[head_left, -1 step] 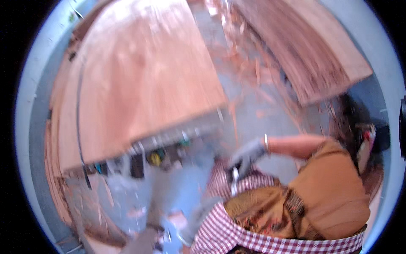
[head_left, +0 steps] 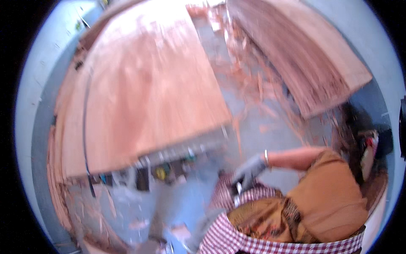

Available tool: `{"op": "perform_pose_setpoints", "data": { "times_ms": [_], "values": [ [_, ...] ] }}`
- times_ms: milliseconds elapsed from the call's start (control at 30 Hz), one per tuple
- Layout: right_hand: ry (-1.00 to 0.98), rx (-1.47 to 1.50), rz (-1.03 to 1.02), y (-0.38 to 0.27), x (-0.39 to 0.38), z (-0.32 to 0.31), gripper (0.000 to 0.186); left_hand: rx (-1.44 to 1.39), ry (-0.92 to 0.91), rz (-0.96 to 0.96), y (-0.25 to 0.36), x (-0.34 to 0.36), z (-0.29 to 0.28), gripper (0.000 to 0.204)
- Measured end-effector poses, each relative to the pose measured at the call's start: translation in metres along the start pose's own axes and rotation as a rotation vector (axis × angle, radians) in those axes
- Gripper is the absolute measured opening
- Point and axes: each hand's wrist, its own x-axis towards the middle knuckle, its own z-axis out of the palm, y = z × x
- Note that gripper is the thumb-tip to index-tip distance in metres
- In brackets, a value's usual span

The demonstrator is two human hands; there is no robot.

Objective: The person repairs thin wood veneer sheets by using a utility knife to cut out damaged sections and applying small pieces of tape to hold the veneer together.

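My right hand (head_left: 249,171), in a grey glove with a bangle at the wrist, reaches in from the right. Its fingers are closed round a small dark tool with a shiny pale part (head_left: 239,188), whose kind is too blurred to tell. It sits just above checked red-and-white cloth (head_left: 222,192) over my lap. Low in the middle, a smeared grey glove (head_left: 203,228) below a checked sleeve (head_left: 220,235) looks like my left hand; its fingers cannot be made out. Ahead and to the left lies a broad stack of wood sheets (head_left: 144,93), apart from both hands.
A dark strap (head_left: 85,122) crosses the stack's left side. More wood sheets (head_left: 304,55) lie at the far right. Reddish wood scraps (head_left: 262,84) litter the grey floor (head_left: 253,120) between. Small items, one yellow and round (head_left: 160,172), sit under the stack's near edge.
The whole view has shifted a little, so the stacks and the floor appear lower and slightly to the right. My right hand keeps its grip on the small tool.
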Motion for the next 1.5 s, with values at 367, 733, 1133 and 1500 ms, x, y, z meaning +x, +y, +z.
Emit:
{"op": "perform_pose_setpoints", "data": {
  "times_ms": [367, 733, 1133, 1500],
  "values": [
    [-0.07, 0.222, 0.017, 0.057, 0.015, -0.036, 0.027, -0.255, 0.159, -0.325, -0.055, 0.014, -0.005, 0.032],
    [0.455, -0.047, 0.951, 0.195, -0.041, -0.049, 0.041, -0.297, 0.193, -0.365, -0.064, 0.033, -0.013, 0.029],
    [0.526, 0.482, 0.832, 0.257, -0.034, -0.015, 0.016, -0.323, 0.193, -0.372, -0.069, 0.027, -0.013, 0.027],
    [0.739, 0.331, 0.383, 0.123, -0.003, -0.002, 0.042, -0.362, 0.155, -0.31, -0.064, -0.009, -0.006, 0.026]
  ]
}}
